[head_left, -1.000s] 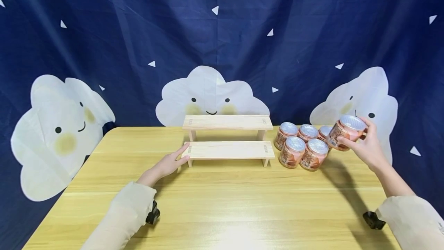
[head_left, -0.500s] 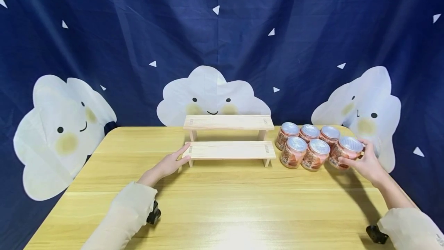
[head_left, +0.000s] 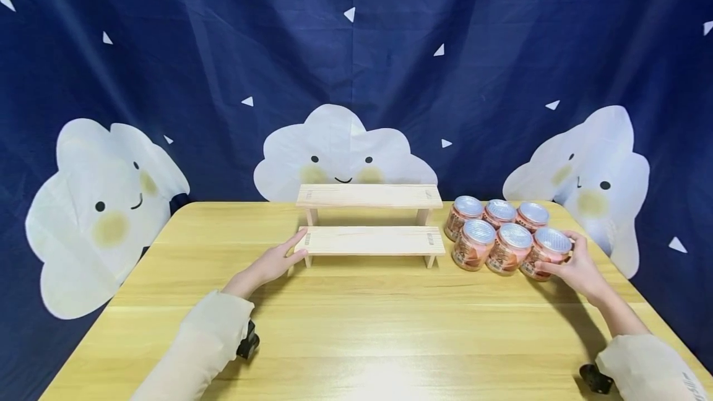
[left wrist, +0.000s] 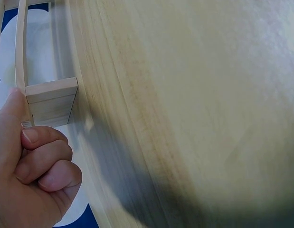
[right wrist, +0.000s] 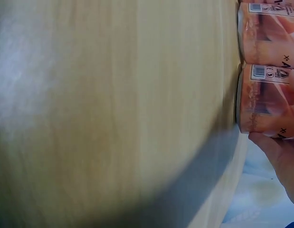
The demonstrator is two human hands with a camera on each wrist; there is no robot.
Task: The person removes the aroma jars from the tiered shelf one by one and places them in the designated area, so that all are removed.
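Observation:
A two-step wooden display stand (head_left: 370, 241) stands at the table's middle back. My left hand (head_left: 270, 265) pinches the left end of its lower board; in the left wrist view the fingers (left wrist: 49, 159) curl under that board. To the right of the stand, several jars (head_left: 478, 232) with silvery lids and orange-pink labels stand in two rows. Around the front-right jar (head_left: 551, 241), my right hand (head_left: 579, 271) has its thumb and fingers. That jar stands upright beside its neighbour (right wrist: 270, 35), and the right wrist view shows the two touching.
The light wooden table (head_left: 345, 320) stretches toward me in front of the stand and jars. Behind its far edge hangs a dark blue curtain (head_left: 289, 36) with smiling white clouds. A small black camera sits on each wrist.
My right hand has lowered the jar from the air to the right end of the front row, then moved it left against its neighbour. The left hand keeps its place on the stand.

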